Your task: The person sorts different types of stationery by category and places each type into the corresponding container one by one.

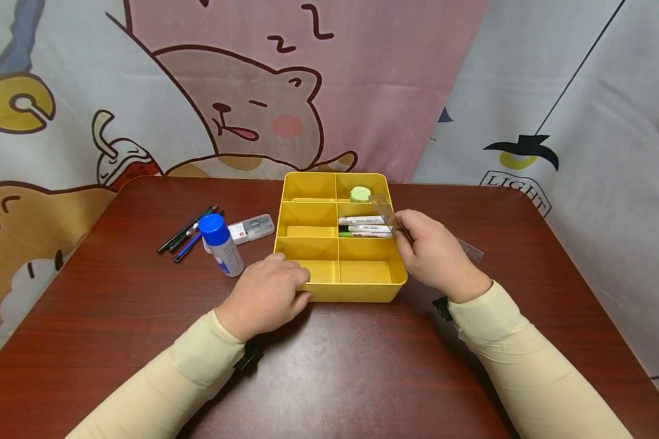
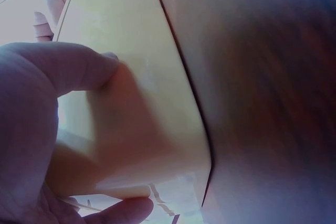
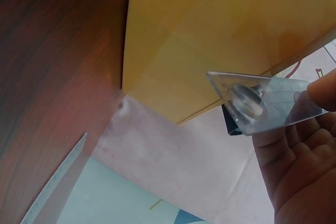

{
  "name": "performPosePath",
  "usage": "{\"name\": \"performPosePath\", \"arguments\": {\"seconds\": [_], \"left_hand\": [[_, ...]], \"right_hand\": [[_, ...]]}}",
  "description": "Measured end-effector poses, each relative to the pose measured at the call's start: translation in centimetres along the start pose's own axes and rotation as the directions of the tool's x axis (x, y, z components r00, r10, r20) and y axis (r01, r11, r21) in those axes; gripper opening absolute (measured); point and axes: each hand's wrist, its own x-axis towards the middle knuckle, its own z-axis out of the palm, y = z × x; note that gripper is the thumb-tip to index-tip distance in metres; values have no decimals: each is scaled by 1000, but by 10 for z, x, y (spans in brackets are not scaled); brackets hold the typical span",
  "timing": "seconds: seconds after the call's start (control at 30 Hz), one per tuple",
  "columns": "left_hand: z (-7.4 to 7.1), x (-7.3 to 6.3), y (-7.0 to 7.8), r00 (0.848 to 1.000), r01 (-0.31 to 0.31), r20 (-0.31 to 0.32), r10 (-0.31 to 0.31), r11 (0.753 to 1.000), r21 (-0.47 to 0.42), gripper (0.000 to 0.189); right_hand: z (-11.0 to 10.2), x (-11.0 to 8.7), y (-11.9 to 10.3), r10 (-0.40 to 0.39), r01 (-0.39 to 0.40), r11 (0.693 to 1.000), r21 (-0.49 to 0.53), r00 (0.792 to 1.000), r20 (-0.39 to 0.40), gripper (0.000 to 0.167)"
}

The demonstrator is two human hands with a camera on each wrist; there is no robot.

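Observation:
A yellow divided storage box (image 1: 365, 292) sits mid-table. My left hand (image 1: 268, 292) grips its front left corner, the thumb (image 2: 86, 66) lying along the outer front wall. At the box's right side, my right hand (image 1: 436, 253) pinches a clear plastic ruler (image 1: 381, 208), whose far end slants up over the right-hand compartments. In the right wrist view, a shiny metal oval (image 3: 248, 100) and a black piece show behind the ruler's clear end; I cannot tell what they are. White-barrelled markers (image 1: 362, 221) lie in the middle right compartment, and a pale green round item (image 1: 360, 194) in the back right one.
Left of the box, a blue-capped white bottle (image 1: 222, 247) stands upright. Beside it lie several dark and blue pens (image 1: 183, 235) and a clear case (image 1: 252, 230). Another clear ruler (image 1: 470, 250) lies right of the box. A printed cloth (image 1: 384, 79) hangs behind the table.

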Motion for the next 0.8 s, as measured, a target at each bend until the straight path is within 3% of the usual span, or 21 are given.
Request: {"name": "performPosePath", "arguments": {"seconds": [0.8], "left_hand": [[0, 0, 0, 1000, 5, 4, -5, 1000, -4, 30]], "right_hand": [[1, 0, 1, -16, 16, 1000, -7, 1000, 11, 16]]}}
